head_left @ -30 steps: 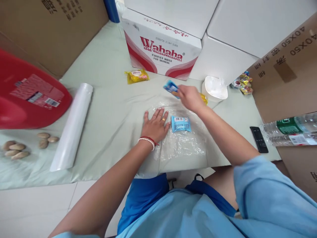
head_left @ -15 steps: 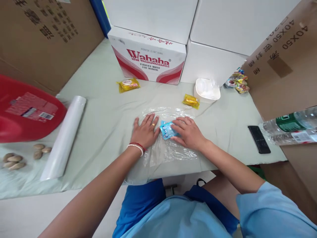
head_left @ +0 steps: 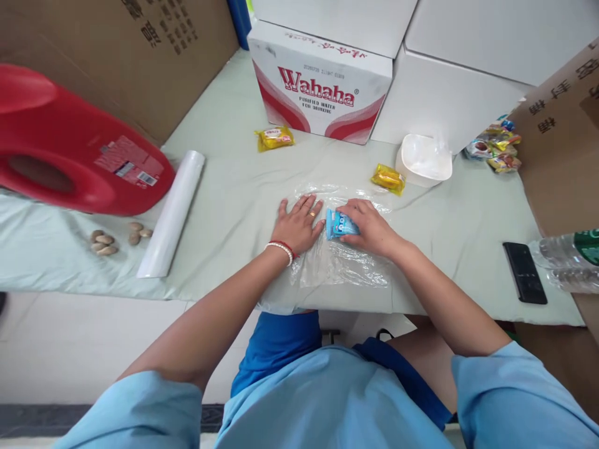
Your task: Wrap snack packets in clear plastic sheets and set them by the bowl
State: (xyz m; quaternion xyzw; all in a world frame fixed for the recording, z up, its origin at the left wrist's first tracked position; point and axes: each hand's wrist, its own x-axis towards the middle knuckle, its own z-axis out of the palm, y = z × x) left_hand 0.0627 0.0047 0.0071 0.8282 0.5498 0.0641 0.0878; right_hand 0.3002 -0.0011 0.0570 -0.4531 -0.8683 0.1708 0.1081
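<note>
Lying flat with fingers spread, the left hand (head_left: 299,226) presses a clear plastic sheet (head_left: 344,271) near the front edge of the worktop (head_left: 224,187). The right hand (head_left: 372,227) hides half of a blue snack packet (head_left: 337,223) on that sheet; whether it grips or only rests is unclear. A water bottle (head_left: 573,259) is cut off at the right.

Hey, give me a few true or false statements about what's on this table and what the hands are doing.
The right hand holds a blue packet on the clear plastic sheet. True.
The left hand grips the white roll. False: it lies flat on the sheet; the roll lies apart, to its left.
A yellow packet lies beside the white bowl. True.
The black phone sits inside the bowl. False: it lies on the cloth near the table's right end.
</note>
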